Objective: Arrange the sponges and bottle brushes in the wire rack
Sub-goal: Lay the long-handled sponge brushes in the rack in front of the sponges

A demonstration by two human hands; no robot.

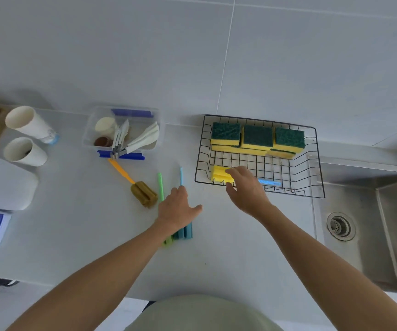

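A black wire rack (312, 163) stands on the counter beside the sink. Several yellow sponges with green tops (257, 137) are stacked along its back. A bottle brush with a yellow head (219, 176) and a blue handle lies along the rack's front, and my right hand (247, 192) is closed on its middle. My left hand (177, 209) lies palm down over a green brush (160, 185) and a blue brush (181, 175) on the counter, thumb spread; their heads stick out under my wrist. A brown brush with an orange handle (142, 193) lies further left.
A clear plastic box (90, 137) with blue clips holds small items behind the brushes. Two white paper cups (25, 151) lie at the left, next to a white container (4, 185) and a printed leaflet. A steel sink (369, 223) with a drain is at the right.
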